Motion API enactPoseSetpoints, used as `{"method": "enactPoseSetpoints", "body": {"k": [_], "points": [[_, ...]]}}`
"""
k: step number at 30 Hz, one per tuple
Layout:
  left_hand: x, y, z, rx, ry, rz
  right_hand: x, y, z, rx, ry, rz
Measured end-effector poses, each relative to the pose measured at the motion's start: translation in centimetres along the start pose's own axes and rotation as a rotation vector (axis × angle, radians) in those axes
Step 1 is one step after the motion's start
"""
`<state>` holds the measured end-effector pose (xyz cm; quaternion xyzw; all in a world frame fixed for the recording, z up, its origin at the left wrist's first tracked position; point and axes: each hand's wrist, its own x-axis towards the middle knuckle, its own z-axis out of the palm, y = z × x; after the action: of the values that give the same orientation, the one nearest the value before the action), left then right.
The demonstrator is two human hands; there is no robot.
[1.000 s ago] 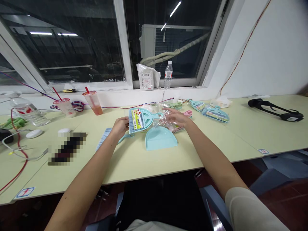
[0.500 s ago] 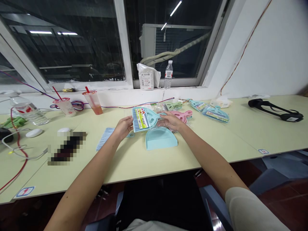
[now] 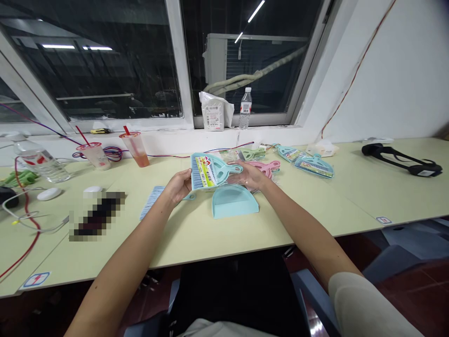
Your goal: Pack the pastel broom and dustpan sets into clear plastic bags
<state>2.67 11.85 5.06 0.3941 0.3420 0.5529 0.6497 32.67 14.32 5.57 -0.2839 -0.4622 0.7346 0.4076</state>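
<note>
Held above the table is a light-blue dustpan-and-brush set [image 3: 210, 171] in clear wrapping with a yellow label. My left hand [image 3: 178, 188] pinches its left edge, at the bristle end. At the other end, my right hand [image 3: 251, 176] is beside the handle, its fingers partly behind the handle and wrapping, so its hold is hard to see. Below the set, a loose light-blue dustpan [image 3: 235, 202] lies on the table. A loose brush with blue bristles [image 3: 151, 202] lies partly behind my left hand and wrist.
Behind my right hand are wrapped pink [image 3: 267, 167] and green [image 3: 253, 154] sets. Farther right lie wrapped blue sets [image 3: 315, 165] and a black strap-like device [image 3: 401, 160]. Drink cups [image 3: 136, 150] and a large water bottle [image 3: 42, 161] stand left. Cables run along the wall.
The wrapped set has shifted slightly left and up, tilting a little. My right fingers have moved from on top of the handle to behind it. The loose dustpan and brush stay put.
</note>
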Motion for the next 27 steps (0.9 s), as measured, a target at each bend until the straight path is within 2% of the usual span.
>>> {"method": "enactPoseSetpoints", "body": {"k": [11,17,27], "points": [[0.6,-0.7,-0.8,0.029,0.045,0.096,0.7,0.3,-1.0,-0.032,-0.003,-0.008],[0.5,-0.5,-0.7,0.059,0.147,0.103,0.9,0.5,-1.3,-0.122,0.109,-0.107],[0.3,0.1,-0.7,0.065,0.205,0.157,1.0,0.5,-1.9,-0.209,0.134,-0.141]]}}
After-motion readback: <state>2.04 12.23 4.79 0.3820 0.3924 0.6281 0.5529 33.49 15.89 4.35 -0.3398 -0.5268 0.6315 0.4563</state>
